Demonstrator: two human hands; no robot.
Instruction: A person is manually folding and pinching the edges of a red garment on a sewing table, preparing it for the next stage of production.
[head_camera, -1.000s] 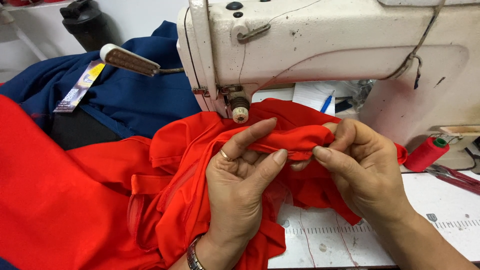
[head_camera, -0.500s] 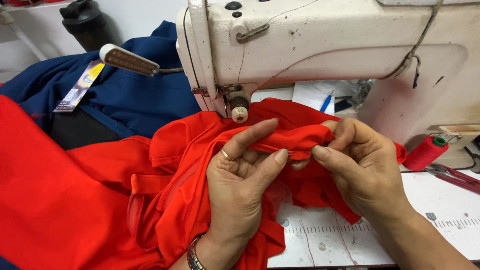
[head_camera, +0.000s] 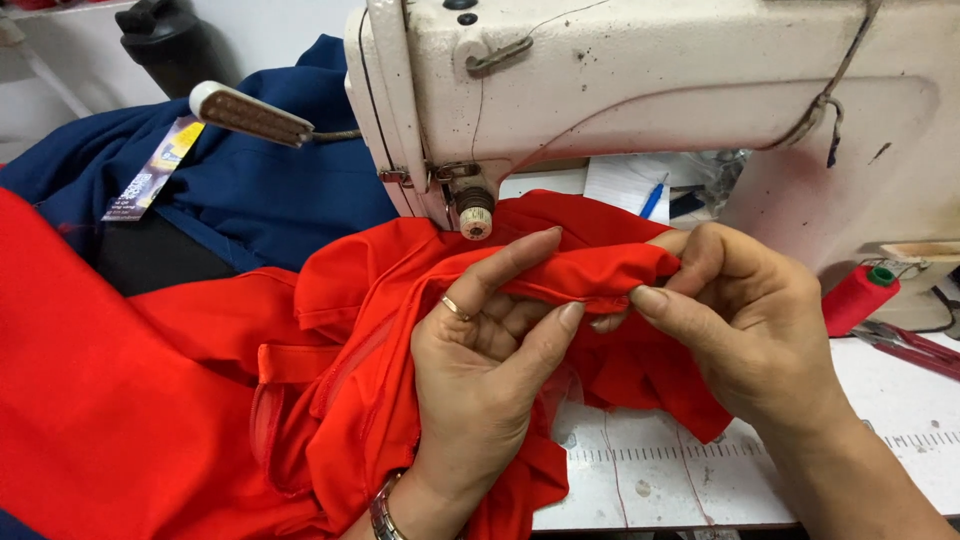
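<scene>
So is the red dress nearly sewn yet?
Partly, it seems. The red fabric already shows stitched seams. Right now the left hand and right hand pinch a folded edge in front of the sewing machine. That edge is not yet under the needle, so it looks unsewn.

The red cloth (head_camera: 380, 300) looks smooth and faintly glossy, the blue garment (head_camera: 270, 190) matt. The sewing machine (head_camera: 650, 90) is scuffed cream-painted metal. The thread spool (head_camera: 858, 298) looks wound and fibrous.
</scene>
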